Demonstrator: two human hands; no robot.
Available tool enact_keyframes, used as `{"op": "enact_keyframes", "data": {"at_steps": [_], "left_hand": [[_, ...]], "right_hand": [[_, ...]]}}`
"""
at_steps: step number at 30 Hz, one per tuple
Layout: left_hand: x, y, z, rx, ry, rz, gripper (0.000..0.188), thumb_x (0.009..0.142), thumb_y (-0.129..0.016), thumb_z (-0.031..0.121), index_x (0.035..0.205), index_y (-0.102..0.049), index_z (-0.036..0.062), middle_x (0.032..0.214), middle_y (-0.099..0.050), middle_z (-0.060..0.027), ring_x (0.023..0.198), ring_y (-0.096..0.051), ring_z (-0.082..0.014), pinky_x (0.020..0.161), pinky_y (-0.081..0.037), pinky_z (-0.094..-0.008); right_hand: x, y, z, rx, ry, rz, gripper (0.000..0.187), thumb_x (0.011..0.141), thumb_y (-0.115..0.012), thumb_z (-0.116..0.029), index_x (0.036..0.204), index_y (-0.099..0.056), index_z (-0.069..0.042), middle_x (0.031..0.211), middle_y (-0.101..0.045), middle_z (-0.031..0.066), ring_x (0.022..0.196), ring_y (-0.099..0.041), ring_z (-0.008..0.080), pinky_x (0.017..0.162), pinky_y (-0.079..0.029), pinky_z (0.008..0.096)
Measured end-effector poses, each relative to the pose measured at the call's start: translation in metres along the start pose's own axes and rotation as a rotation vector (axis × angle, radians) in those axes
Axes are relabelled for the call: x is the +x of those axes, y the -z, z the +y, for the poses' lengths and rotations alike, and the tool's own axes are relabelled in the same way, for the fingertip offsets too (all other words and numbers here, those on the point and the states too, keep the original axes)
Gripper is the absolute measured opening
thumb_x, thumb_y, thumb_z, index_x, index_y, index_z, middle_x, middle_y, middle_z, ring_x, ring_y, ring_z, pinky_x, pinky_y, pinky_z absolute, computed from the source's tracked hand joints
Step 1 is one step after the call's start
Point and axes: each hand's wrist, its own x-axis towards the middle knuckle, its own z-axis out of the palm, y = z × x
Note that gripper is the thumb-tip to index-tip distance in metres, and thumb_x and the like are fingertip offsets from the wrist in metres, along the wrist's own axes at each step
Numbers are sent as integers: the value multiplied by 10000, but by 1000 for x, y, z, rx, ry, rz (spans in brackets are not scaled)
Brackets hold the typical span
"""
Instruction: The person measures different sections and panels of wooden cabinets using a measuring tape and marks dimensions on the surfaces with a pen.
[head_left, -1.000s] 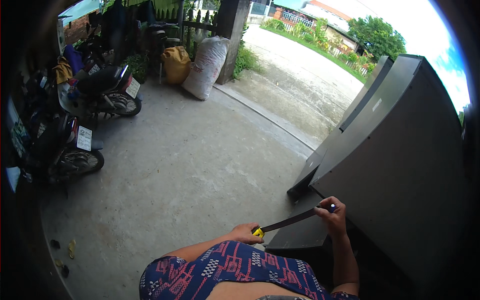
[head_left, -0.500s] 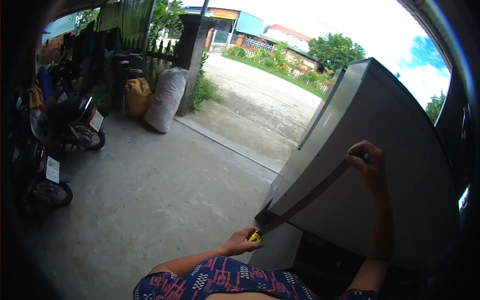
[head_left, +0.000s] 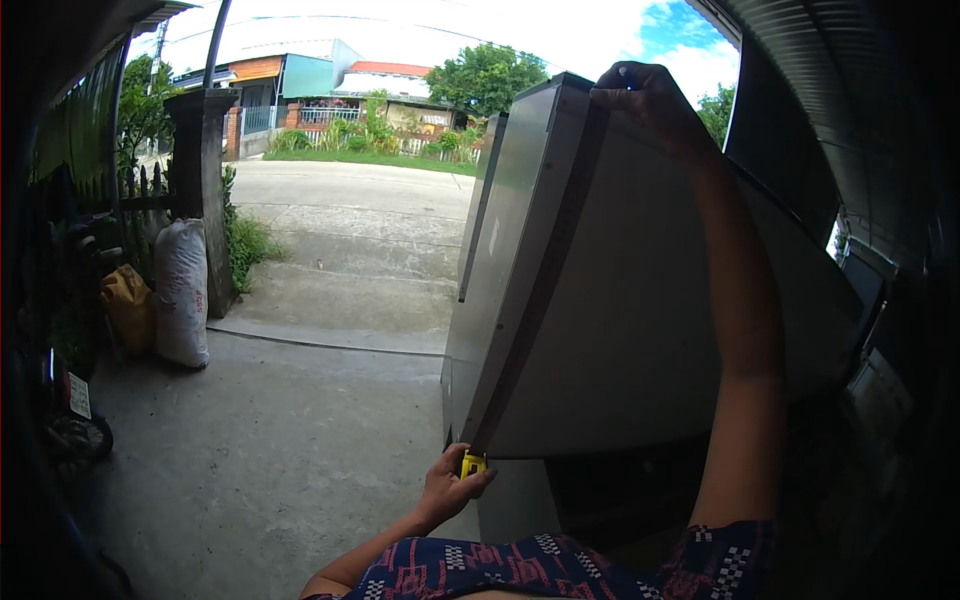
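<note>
A large grey metal cabinet-like box point(head_left: 640, 280) stands in front of me to the right. My left hand point(head_left: 446, 489) is closed round a yellow tape measure point(head_left: 473, 464) at the box's lower near corner. From it the tape blade point(head_left: 548, 270) runs up along the edge of the box's face. At the top corner my right hand point(head_left: 648, 105) pinches the blade's far end, with the arm stretched up. A small bluish pen-like thing point(head_left: 626, 73) shows between the right fingers; its kind is hard to make out.
On the left a white sack point(head_left: 181, 292) and a yellow-brown sack point(head_left: 128, 308) lean by a dark pillar point(head_left: 203, 190). A motorbike point(head_left: 78, 420) is parked at the far left. Concrete floor point(head_left: 270, 450) leads out to a road point(head_left: 350, 200).
My right hand has risen with the tape's end to the box's top corner. The blade now lies along the box's edge instead of slanting across. My view has turned right and up.
</note>
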Motion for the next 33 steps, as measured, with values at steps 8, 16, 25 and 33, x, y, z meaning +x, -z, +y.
{"op": "enact_keyframes", "data": {"at_steps": [8,16,25,33], "left_hand": [[24,12,24,-3,0,-30,518,824,-728,339,1149,-460,38,829,-573,-32,696,-565,-78,606,-481,-230],[36,16,17,406,-141,-57,638,835,-654,509,1198,-409,46,973,-600,-169,879,-628,-267,772,-498,-366],[41,15,4,361,-268,86,638,804,-704,457,1190,-413,40,1052,-540,-185,966,-584,-321,841,-466,-376],[36,25,-64,287,-149,95,601,789,-742,360,1211,-423,75,988,-534,-97,895,-550,-176,780,-468,-313]], "right_hand": [[49,-27,17,-30,37,70,90,857,-686,-162,842,-681,-73,749,-608,-52,742,-525,43,717,-414,231],[117,-81,96,140,-60,-236,127,893,-639,-157,971,-691,-72,825,-662,-5,657,-516,66,632,-408,222],[122,-257,110,435,47,-403,125,884,-649,-168,950,-685,-69,818,-661,-3,665,-522,69,644,-411,223],[-40,-93,205,165,-299,-329,127,876,-659,-178,932,-679,-66,812,-659,-1,673,-529,72,654,-413,224]]}}
